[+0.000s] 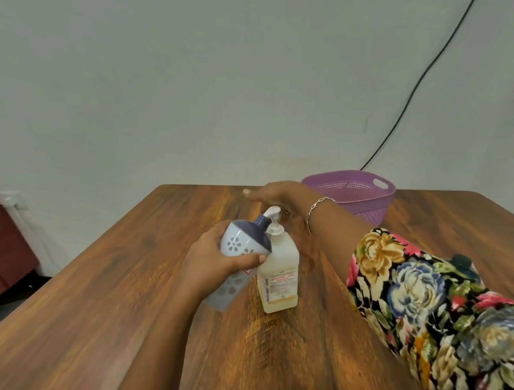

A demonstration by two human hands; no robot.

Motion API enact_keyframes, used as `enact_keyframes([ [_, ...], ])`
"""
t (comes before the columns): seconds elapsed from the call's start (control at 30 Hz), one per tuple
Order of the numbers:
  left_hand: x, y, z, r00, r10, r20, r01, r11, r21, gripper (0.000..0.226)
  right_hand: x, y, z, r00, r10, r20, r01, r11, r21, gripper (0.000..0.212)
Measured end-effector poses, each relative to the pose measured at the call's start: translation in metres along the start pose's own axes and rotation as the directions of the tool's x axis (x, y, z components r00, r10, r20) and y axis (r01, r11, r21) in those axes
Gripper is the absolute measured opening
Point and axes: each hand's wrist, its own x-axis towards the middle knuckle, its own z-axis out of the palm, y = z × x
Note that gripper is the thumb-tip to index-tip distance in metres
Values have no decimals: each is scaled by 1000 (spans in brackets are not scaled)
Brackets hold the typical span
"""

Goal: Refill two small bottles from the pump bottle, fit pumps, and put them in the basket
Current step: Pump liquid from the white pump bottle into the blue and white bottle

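My left hand point(217, 259) grips the small bottle point(243, 243); my right hand point(275, 192) lies flat over the pump bottle point(279, 274). I'd press slowly, mouth under spout.

The small bottle point(239, 243) is partly hidden by the left hand point(217, 264); fine print on the pump bottle point(279, 268) is unreadable.

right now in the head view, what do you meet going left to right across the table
small bottle gripped in the left hand -> pump bottle -> purple basket. The right hand is left out: it lies flat over the pump bottle's head, so its place is unclear.
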Motion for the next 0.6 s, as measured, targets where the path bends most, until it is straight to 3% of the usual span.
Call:
enact_keyframes([
  [0.1, -1, 0, 0, 1000, -11, 5, 11, 1000, 9, 68, 5, 0, 5, 1000, 10, -7, -11, 998, -59, 64],
  [0.2, 0, -3, 1, 1000, -15, 12, 15, 1000, -2, 67, 10, 0, 7, 999, 19, -41, -28, 968, -251, 48],
  [0.33, 2, -7, 2, 1000, -11, 19, 11, 1000, -4, 72, 25, 9, 13, 978, 59, -199, -139, 899, -415, 28],
  [0.43, 3, -8, 4, 1000, -15, 27, 15, 1000, -8, 75, 31, 12, 13, 960, 6, -279, -124, 905, -407, 27],
  [0.6, 2, -4, 1, 1000, 1, 16, -1, 1000, -27, 68, 34, 4, 5, 977, 16, -212, -100, 915, -392, 40],
])
